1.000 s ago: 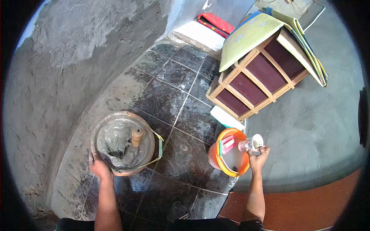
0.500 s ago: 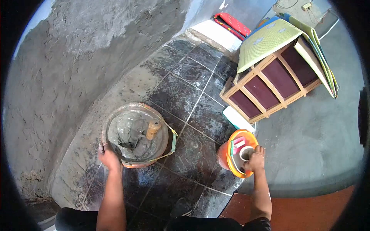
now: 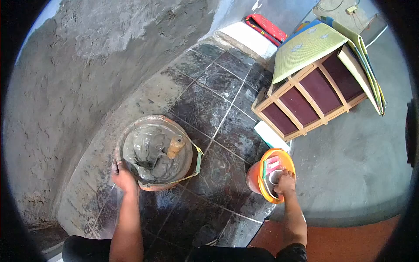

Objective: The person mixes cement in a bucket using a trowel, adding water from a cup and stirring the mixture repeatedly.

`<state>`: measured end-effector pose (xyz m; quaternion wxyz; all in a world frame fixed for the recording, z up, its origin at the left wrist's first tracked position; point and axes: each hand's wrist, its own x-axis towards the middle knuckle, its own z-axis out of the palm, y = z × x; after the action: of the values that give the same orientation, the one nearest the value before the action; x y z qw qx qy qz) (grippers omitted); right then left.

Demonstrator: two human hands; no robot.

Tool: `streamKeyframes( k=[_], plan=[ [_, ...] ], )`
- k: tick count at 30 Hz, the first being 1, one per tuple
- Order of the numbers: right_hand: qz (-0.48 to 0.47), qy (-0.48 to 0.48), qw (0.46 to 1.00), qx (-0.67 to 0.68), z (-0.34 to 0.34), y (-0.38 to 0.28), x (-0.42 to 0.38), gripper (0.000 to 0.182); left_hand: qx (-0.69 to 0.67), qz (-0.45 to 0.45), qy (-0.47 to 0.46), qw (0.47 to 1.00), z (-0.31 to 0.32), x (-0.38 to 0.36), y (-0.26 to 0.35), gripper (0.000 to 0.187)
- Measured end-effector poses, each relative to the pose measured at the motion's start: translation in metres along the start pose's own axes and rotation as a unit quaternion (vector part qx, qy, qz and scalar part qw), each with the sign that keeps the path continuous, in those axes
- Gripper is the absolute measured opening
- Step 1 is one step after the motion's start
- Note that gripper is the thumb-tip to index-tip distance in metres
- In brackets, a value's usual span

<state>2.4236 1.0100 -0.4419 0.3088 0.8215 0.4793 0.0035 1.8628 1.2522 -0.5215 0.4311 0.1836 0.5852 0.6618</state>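
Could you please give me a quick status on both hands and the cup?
Left hand grips mortar pan rim. Right hand holds cup down inside orange bucket. Nothing between them.

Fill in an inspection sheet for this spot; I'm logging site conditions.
Surface: dark tiles, wet and smeared.
Job's things: pan of grey mortar with a wooden handle in it; orange bucket holding a cup.
Clutter: wooden crate under mats; red cloth.
Hands: left hand on the pan's rim; right hand in the bucket at the cup.
Cables: thin wire, top right.
Surroundings: rough plastered wall.
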Motion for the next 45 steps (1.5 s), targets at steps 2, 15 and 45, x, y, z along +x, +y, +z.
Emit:
streamKeyframes(
  k=[2,15,45],
  plan=[
    [0.011,-0.01,1.0,0.008,-0.018,0.007,-0.011,0.05,0.009,-0.008,-0.002,1.0,-0.003,0.002,-0.004,0.037],
    [0.08,0.138,0.986,0.055,-0.029,0.018,-0.05,0.051,0.007,0.011,0.02,1.0,0.004,-0.005,0.004,0.032],
    [-0.473,0.421,0.768,0.099,-0.382,-0.293,0.009,0.103,0.199,0.087,0.105,0.97,-0.006,0.0,-0.013,0.029]
  ],
)
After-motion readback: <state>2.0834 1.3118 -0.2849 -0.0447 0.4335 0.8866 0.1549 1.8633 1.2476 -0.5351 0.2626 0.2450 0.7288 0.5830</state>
